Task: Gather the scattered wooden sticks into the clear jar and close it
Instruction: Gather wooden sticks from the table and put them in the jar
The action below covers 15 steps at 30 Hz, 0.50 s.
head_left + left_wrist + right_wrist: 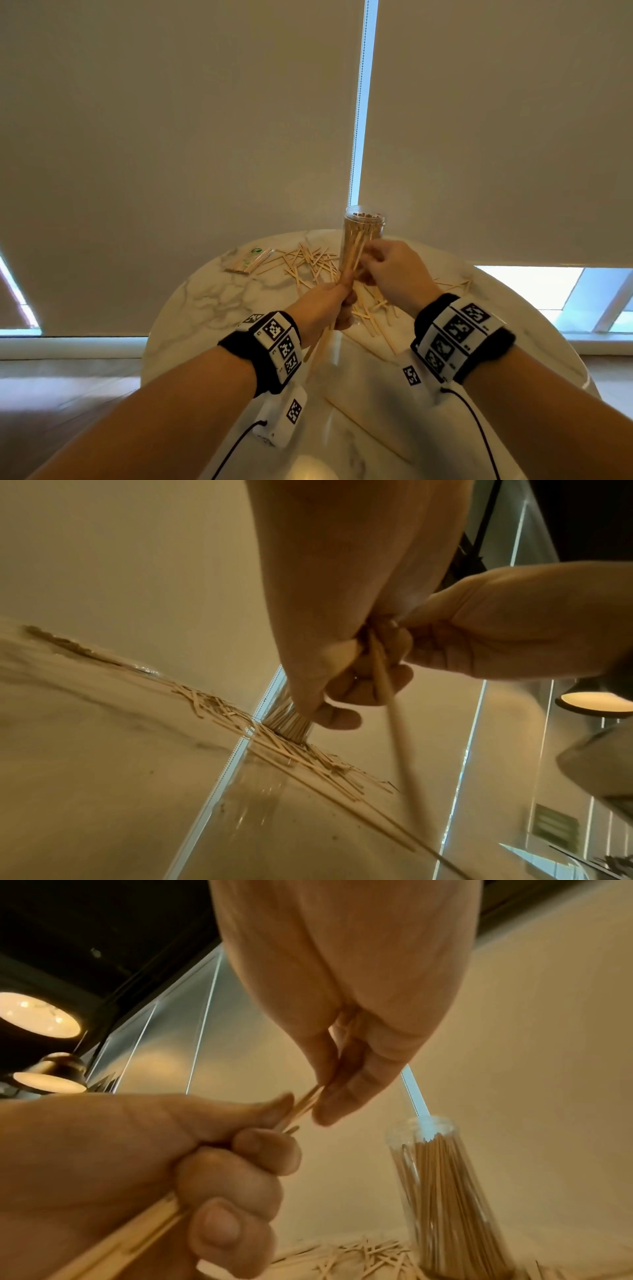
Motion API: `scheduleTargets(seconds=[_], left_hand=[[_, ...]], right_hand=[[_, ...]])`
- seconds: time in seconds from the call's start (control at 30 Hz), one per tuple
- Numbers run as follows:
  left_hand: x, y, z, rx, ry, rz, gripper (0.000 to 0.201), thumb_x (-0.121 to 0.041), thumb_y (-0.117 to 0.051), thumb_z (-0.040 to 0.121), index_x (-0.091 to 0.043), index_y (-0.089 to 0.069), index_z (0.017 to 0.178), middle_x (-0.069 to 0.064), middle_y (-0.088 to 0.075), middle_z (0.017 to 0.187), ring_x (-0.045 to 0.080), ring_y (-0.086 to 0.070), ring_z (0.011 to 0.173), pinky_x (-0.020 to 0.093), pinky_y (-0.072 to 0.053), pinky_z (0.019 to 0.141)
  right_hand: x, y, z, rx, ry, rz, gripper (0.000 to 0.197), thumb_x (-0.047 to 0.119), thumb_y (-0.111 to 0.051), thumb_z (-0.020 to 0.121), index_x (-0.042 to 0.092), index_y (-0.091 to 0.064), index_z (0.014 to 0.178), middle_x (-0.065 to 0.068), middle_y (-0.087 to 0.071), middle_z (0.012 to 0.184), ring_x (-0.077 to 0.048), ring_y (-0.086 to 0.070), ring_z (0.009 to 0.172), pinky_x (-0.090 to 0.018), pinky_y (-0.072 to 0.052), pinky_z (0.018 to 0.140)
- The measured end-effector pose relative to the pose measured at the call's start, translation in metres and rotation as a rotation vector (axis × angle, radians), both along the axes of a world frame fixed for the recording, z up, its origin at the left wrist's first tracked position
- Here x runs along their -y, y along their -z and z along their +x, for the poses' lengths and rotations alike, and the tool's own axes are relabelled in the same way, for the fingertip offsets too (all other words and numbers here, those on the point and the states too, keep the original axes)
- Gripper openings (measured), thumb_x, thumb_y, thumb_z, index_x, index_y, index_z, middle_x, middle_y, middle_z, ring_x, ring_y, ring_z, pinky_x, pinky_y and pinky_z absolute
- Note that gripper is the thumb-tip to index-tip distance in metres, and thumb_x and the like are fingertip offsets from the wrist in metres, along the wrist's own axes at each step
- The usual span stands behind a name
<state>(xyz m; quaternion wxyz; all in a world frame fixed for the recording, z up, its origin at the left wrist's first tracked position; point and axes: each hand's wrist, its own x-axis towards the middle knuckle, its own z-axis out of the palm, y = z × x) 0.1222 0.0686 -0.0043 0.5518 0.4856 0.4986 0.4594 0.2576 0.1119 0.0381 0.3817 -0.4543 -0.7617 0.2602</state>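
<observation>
A: Nearest the viewer, what occupies the round marble table (205, 301)?

B: 2 forearms with black-and-white patterned wristbands (274, 346) reach over its near edge. The left hand (325, 303) is curled into a fist round a small bundle of wooden sticks (323, 342), whose lower ends slant down toward the viewer below the fist.

A: And the right hand?

B: The right hand (394, 270) is just beyond and to the right of the left. The right wrist view shows its thumb and fingers (356, 1085) pinching the upper ends of the same bundle where they stick out of the left fist.

A: Where are the loose sticks?

B: Scattered sticks (308, 263) lie flat on the tabletop under and beyond both hands, spreading left and right of the jar's base.

A: Where is the jar?

B: The clear jar (364, 226) stands upright just beyond the hands, near the table's far edge, open at the top and densely packed with upright sticks. No lid can be made out.

A: Anything farther left?

B: A clear packet of sticks (248, 262) lies flat at the far left of the table. Behind the table hang 2 beige roller blinds (171, 137).
</observation>
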Motion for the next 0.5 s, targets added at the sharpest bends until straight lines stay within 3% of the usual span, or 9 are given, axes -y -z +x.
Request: scheduleTargets(seconds=[0.07,0.13,0.2,0.33,0.4,0.5], left_hand=[[0.002,-0.001,0.001,0.004,0.035,0.051,0.044,-0.046,-0.040,0.103,-0.018,-0.046,0.069,-0.007,-0.033,0.053,0.010,-0.029,0.048,0.021,-0.044,0.052],[0.004,0.000,0.002,-0.050,0.089,0.055,0.046,-0.051,-0.041,0.100,-0.019,-0.042,0.068,-0.007,-0.032,0.054,0.009,-0.030,0.046,0.023,-0.042,0.052],[0.005,0.002,0.003,-0.138,0.155,0.060,0.047,-0.053,-0.039,0.100,-0.019,-0.041,0.068,-0.008,-0.030,0.055,0.008,-0.028,0.045,0.022,-0.038,0.051],[0.009,0.004,0.009,-0.168,0.229,0.022,0.047,-0.054,-0.037,0.101,-0.018,-0.045,0.073,-0.005,-0.031,0.057,0.009,-0.028,0.045,0.022,-0.036,0.049],[0.011,0.006,0.007,-0.229,0.188,-0.006,0.043,-0.053,-0.040,0.101,-0.017,-0.047,0.080,-0.004,-0.035,0.058,0.009,-0.029,0.045,0.022,-0.034,0.045],[0.017,0.006,-0.005,-0.557,0.163,0.096,0.033,-0.048,-0.058,0.094,-0.018,-0.052,0.083,-0.003,-0.043,0.065,0.011,-0.038,0.051,0.024,-0.036,0.046]], right_hand=[[-0.002,-0.001,0.000,0.012,0.021,-0.023,0.022,0.023,-0.051,0.095,0.028,-0.072,0.092,0.000,-0.074,0.084,-0.021,-0.071,0.079,-0.047,-0.060,0.077],[-0.002,-0.004,0.001,-0.277,0.052,-0.096,0.027,0.028,-0.043,0.094,0.036,-0.068,0.096,-0.002,-0.074,0.094,-0.025,-0.071,0.090,-0.052,-0.059,0.082],[-0.002,-0.009,0.000,-0.455,0.110,-0.123,0.030,0.029,-0.039,0.094,0.033,-0.068,0.102,-0.001,-0.073,0.101,-0.023,-0.069,0.097,-0.050,-0.057,0.088],[0.009,-0.007,0.000,-0.222,-0.033,-0.267,0.030,0.012,-0.040,0.101,0.004,-0.069,0.099,-0.014,-0.076,0.091,-0.031,-0.073,0.087,-0.044,-0.061,0.082],[0.010,-0.001,0.001,-0.192,-0.055,-0.342,0.035,0.022,-0.040,0.105,0.003,-0.069,0.101,-0.012,-0.076,0.091,-0.032,-0.073,0.082,-0.040,-0.060,0.078],[-0.001,0.012,0.011,-0.279,0.077,-0.369,0.044,0.034,-0.036,0.107,0.004,-0.068,0.102,-0.010,-0.070,0.086,-0.019,-0.063,0.068,-0.032,-0.056,0.066]])
